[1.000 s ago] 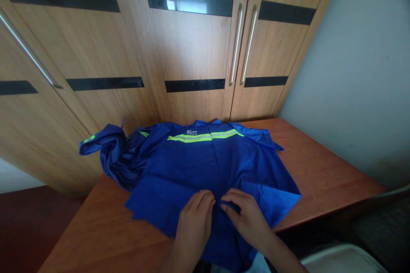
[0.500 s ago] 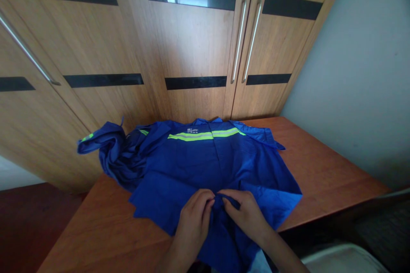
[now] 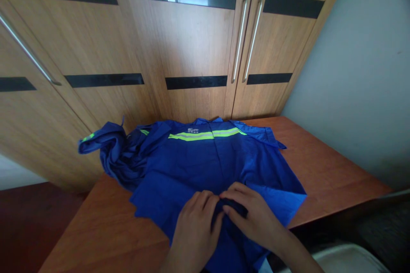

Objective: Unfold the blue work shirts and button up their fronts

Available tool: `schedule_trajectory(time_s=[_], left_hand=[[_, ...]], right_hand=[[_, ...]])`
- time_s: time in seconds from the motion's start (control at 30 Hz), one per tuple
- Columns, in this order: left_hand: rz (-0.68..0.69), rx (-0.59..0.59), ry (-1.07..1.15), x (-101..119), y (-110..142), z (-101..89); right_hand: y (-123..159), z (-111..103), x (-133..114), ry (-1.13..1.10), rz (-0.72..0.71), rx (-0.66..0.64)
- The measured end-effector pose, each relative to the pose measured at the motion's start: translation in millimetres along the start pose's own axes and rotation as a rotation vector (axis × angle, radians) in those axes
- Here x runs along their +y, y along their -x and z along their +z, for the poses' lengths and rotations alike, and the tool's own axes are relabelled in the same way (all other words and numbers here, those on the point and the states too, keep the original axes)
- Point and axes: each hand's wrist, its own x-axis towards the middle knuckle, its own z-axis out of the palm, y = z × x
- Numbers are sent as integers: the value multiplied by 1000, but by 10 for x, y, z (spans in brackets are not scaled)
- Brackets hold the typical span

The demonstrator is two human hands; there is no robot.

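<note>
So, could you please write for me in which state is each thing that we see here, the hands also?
Blue garment: spread out, wrinkled, near edge gathered between the hands
Cloth at its left end: bunched in loose folds
Left hand: grip closed on the garment
Right hand: grip closed on the garment, thumb against fingers' side
Cabinet doors: shut
Table: partly covered by the garment

Left fingers (image 3: 201, 201) and right fingers (image 3: 239, 192) pinch the blue jacket (image 3: 198, 162) on a table (image 3: 323, 170).
</note>
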Motion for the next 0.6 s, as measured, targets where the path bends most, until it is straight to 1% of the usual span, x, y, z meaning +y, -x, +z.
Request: schedule_trajectory(time_s=[0.07,0.17,0.27,0.33,0.4,0.47,0.53,0.6], left_hand=[[1,-25,-57,20,-31,30],[44,-42,-100,24,-53,64],[75,-15,-89,6,-34,71],[86,21,-77,-17,-14,76],[96,69,-65,-44,-9,78],[105,120,-66,-68,-33,63],[113,171,-85,-83,-97,21],[114,240,-128,-94,-194,-38]], right_hand=[[-15,-52,-22,-23,69,-19],[2,-74,19,-133,179,-59],[77,-56,70,-267,275,-93],[139,-48,69,-310,322,-115],[188,-55,33,-303,336,-174],[204,-70,-16,-257,309,-229],[177,-76,-52,-206,267,-213],[106,-60,-63,-182,239,-127]])
